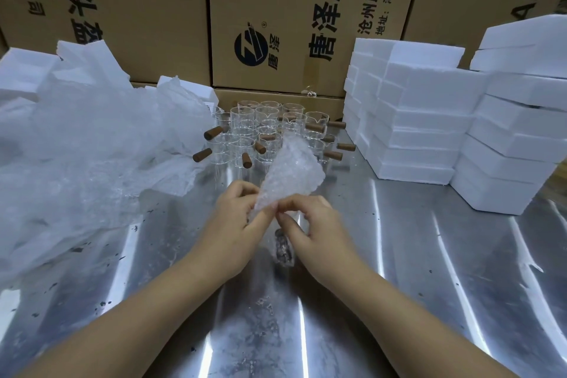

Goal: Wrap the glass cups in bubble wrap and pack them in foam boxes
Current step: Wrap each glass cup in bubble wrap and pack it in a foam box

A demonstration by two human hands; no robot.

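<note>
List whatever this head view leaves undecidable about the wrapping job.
Head view: whether the bubble wrap sheet pinched by the left hand and right hand holds a cup; wrap and fingers hide it.
Head view: the count of glass cups; they overlap, and the sheet and the bubble wrap pile cover some.
Head view: contents of the foam boxes; they look closed, right stack cut by the frame edge.

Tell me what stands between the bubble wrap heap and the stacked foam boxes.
In the head view, glass cups with brown handles stand on the table between the bubble wrap heap and the foam boxes.
</note>
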